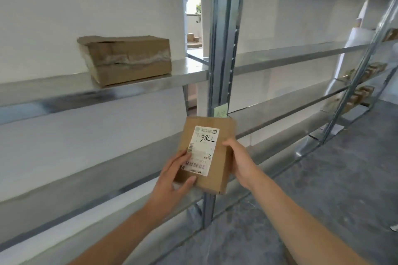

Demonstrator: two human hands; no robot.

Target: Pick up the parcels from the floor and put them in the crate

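I hold a small flat brown cardboard parcel [224,157] in front of me, with a white shipping label bearing handwritten figures facing up. My left hand [174,176] grips its near left corner, thumb on top and fingers across the label. My right hand [237,161] grips its right edge, thumb on the top face. The parcel hangs in the air in front of the metal shelving. No crate is in view.
Metal shelving [150,84] runs along the white wall on the left, with an upright post [224,49] just beyond the parcel. A worn cardboard box [127,58] sits on an upper shelf. More small boxes [364,92] fill shelves at far right. Grey floor [323,200] lies to the right.
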